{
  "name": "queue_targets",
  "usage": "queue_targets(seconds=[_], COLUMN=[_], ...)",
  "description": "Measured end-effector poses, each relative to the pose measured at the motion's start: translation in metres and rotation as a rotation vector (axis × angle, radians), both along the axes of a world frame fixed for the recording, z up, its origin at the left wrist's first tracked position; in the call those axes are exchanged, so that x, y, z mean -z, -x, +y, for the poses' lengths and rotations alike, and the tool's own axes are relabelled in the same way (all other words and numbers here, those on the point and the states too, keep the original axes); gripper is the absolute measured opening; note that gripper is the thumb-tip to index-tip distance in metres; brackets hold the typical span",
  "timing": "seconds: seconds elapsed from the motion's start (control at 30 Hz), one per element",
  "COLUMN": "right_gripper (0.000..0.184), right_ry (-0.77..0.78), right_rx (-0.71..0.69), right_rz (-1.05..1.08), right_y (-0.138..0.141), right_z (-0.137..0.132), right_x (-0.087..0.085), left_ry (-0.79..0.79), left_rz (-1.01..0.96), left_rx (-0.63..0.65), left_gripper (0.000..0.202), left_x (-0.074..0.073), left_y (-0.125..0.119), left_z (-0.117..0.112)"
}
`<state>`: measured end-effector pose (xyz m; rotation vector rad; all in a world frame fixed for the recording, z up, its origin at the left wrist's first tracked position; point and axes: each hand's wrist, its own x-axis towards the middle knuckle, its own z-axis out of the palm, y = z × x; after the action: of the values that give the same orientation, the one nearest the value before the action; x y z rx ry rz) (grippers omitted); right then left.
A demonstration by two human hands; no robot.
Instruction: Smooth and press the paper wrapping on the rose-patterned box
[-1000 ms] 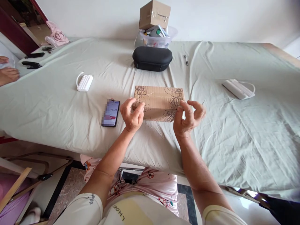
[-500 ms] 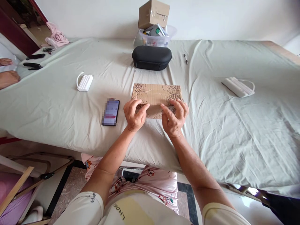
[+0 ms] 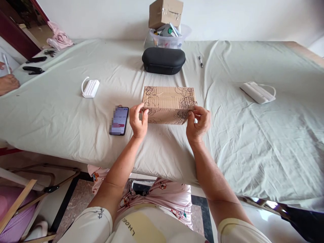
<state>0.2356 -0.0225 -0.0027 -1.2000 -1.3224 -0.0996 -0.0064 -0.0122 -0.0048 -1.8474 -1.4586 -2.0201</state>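
A brown cardboard box (image 3: 168, 101) with dark scribbled circles on its top and front sits on the cloth-covered table in front of me. My left hand (image 3: 139, 119) grips its near left corner between thumb and fingers. At the near right corner, my right hand (image 3: 198, 122) pinches the box with the thumb on the front face. Some fingertips are hidden behind the box's sides. Left of my left hand lies a phone (image 3: 118, 120) with a lit screen, partly blurred out.
Beyond the box are a black case (image 3: 164, 60), a plastic basin (image 3: 164, 41) with another carton (image 3: 165, 14) above it, and a pen (image 3: 200, 62). White cabled blocks lie left (image 3: 91, 88) and right (image 3: 257, 92). Another person's hand (image 3: 9, 84) is at the far left.
My hands have moved apart from the middle of the box's near edge to its two near corners. At the far left, the other person's hand now shows a white pen-like object.
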Motion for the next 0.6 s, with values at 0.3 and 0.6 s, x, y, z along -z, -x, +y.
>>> queue_targets(seconds=[0.3,0.6], right_gripper=[0.018,0.011], right_ry=[0.324,0.589], right_rx=[-0.067,-0.025], right_rz=[0.074,-0.12], right_y=[-0.006,-0.016], right_z=[0.015,0.021], right_x=[0.023,0.039], left_ry=[0.388,0.708], left_rz=[-0.146,0.143], left_rx=[0.123,-0.004], left_gripper=[0.018,0.028], left_x=[0.023,0.023], left_y=[0.005,0.009], left_z=[0.015,0.013])
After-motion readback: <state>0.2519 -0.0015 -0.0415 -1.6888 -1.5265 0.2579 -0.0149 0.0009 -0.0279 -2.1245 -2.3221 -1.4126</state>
